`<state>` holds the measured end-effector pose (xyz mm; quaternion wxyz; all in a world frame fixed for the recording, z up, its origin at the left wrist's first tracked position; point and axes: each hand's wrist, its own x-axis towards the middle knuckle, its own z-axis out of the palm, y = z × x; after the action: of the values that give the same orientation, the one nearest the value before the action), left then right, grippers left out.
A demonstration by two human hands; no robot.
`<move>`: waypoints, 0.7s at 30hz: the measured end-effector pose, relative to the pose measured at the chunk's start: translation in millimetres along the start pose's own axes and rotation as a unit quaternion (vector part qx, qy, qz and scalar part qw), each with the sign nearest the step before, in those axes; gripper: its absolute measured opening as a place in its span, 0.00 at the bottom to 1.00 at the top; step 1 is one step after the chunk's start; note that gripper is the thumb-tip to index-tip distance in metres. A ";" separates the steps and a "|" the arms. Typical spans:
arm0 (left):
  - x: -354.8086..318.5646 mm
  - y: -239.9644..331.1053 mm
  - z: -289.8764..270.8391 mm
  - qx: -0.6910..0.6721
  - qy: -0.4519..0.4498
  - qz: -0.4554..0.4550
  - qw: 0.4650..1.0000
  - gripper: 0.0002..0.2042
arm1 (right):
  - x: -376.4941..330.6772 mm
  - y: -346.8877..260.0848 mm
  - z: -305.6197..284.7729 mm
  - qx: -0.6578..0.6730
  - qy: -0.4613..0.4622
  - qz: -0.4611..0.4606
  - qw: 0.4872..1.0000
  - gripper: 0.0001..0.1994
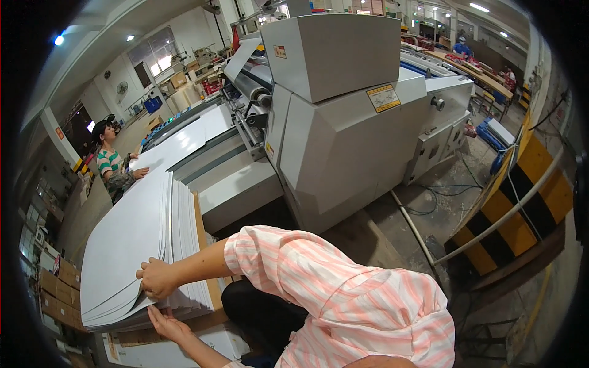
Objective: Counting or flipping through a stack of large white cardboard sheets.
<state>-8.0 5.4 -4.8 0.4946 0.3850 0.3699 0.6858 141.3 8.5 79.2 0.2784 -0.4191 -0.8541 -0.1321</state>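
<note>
A tall stack of large white sheets stands at the left, and its near corner edges are lifted and fanned apart. My right hand comes over the top of the stack with its fingers curled closed on the raised sheet edges. Just below it, my left hand is at the side of the same corner, fingers stretched out against the lower sheet edges. Part of its fingertips is hidden by the paper. A pink-and-white striped sleeve covers my right upper arm.
A big grey machine with rollers stands beyond the stack. Across the stack, a person in a striped top rests a hand on a sheet on the feed table. Cardboard boxes sit at far left; a yellow-black striped panel stands right.
</note>
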 end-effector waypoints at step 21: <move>-16.7 12.3 13.9 -0.001 -0.035 -0.055 0.998 0.14 | 21.3 15.5 9.6 0.282 0.109 0.070 0.951 0.12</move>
<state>3.1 -11.9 9.4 0.5444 0.3874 0.3722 0.6442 139.5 36.1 83.8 0.4851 -0.3656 -0.7894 0.0889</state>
